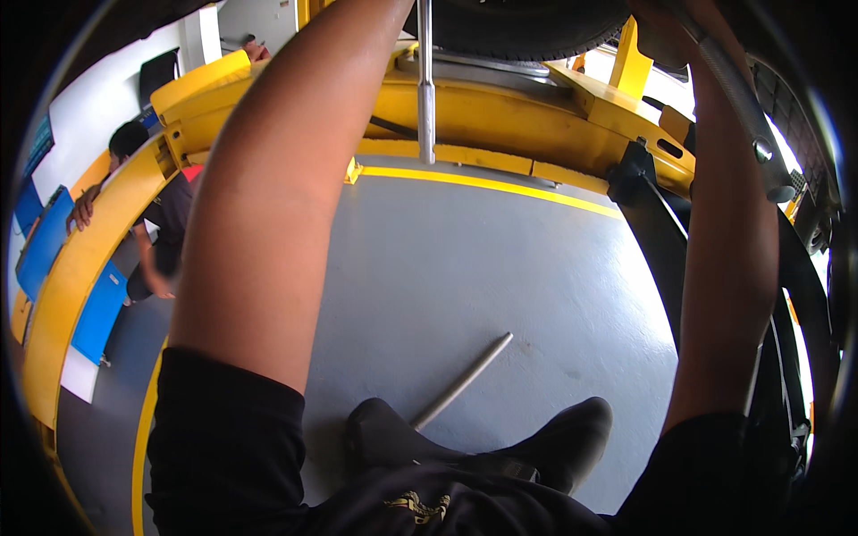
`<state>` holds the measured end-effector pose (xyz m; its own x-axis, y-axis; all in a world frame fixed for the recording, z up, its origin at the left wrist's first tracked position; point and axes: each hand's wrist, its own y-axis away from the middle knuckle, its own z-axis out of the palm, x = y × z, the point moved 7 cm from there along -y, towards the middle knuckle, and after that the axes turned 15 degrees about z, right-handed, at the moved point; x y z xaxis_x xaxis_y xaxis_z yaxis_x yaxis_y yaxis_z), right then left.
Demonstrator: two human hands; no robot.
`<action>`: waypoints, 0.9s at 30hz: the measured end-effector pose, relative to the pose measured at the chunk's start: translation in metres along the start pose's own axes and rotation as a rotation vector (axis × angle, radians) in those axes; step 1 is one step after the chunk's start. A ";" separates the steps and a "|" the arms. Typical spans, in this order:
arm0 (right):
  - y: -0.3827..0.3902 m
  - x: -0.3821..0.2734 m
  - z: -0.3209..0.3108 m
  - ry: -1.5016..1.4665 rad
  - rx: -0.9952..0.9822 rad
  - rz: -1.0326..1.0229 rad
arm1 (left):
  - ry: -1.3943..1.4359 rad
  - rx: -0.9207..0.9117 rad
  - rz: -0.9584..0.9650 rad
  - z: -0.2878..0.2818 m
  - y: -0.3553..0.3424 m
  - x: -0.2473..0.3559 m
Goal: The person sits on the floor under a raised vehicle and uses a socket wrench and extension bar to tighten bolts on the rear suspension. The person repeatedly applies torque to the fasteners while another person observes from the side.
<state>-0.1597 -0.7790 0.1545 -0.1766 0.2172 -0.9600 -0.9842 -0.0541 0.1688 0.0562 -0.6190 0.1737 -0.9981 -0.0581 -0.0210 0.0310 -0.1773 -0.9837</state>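
Note:
My left forearm [268,188] reaches up past the top edge, and its hand is outside the picture. Beside it hangs a slim chrome tool handle [427,98], whose upper end is cut off. My right forearm [728,268] rises along the right side. Part of my right hand [660,36] shows dark at the top, with its fingers hidden. A metal bar with a knurled grip [735,98] crosses in front of that forearm; whether the hand holds it cannot be made out. Above and between the arms is a black tyre [527,27].
A yellow lift frame [500,112] spans the front, with a black arm [652,223] at right. A grey pipe [465,380] lies on the floor by my shoes. At left another person [165,210] has a hand on a curved yellow beam [89,259], near blue panels [100,313].

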 end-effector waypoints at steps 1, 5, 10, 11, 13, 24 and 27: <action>-0.003 -0.009 -0.007 -0.053 -0.028 0.041 | 0.039 -0.016 -0.051 0.004 0.010 0.008; -0.013 -0.036 -0.009 -0.060 -0.172 0.008 | -0.049 0.062 0.150 -0.027 -0.008 0.003; -0.023 -0.029 -0.006 -0.033 -0.210 -0.436 | -0.397 -0.158 0.239 -0.020 -0.017 -0.050; -0.015 -0.026 -0.035 -0.058 -0.200 -0.412 | -0.218 -0.105 0.111 -0.006 0.007 -0.019; 0.010 -0.048 -0.038 -0.062 -0.281 -0.384 | -0.286 -0.257 0.044 0.014 -0.022 -0.022; 0.019 -0.031 -0.032 -0.265 -0.410 -0.473 | 0.032 -0.287 -0.264 0.002 -0.001 0.009; 0.003 -0.022 -0.026 -0.333 -0.484 -0.478 | 0.075 -0.239 -0.269 -0.017 -0.004 0.009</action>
<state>-0.1584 -0.8088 0.1700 0.1974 0.6030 -0.7729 -0.8518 -0.2848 -0.4397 0.0459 -0.6017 0.1744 -0.9703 0.0334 0.2395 -0.2373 0.0590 -0.9696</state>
